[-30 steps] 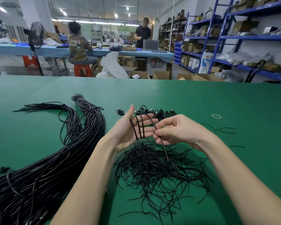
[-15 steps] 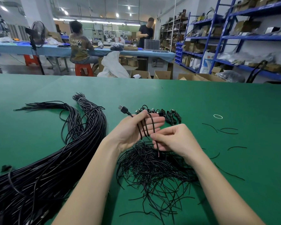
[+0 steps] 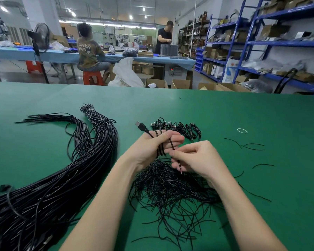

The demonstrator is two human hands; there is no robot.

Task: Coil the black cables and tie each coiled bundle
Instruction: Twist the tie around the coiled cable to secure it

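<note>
Wrapping several turns round the straightened fingers of the left hand [image 3: 153,147], a thin black cable with a USB plug [image 3: 163,148] sat coiled on that hand above the green felt-covered worktop [image 3: 225,109]; the plug end stuck out past the hand's far-left edge. The right hand [image 3: 196,159] was just beside the left, fingers curled, pinching the cable's loose tail between thumb and forefinger, with the bare tip poking out below the fingers. The two hands were close together, almost touching at the fingertips.

Directly under the hands lay a loose heap of short black tie wires [image 3: 172,191], spreading toward the near edge of the worktop. Beyond the hands, further from the camera, a row of small coiled black cable bundles [image 3: 181,128] lay on the felt. To the left of the hands a thick sheaf of long straight black cables [image 3: 49,192] swept from the near-left corner toward the far side, splitting into two fans of ends. To the right of the hands a few stray tie wires lay scattered, and beyond them, well apart, a small white ring-shaped band [image 3: 242,130]

Past the worktop a person sat on an orange plastic stool [image 3: 93,77]
</note>
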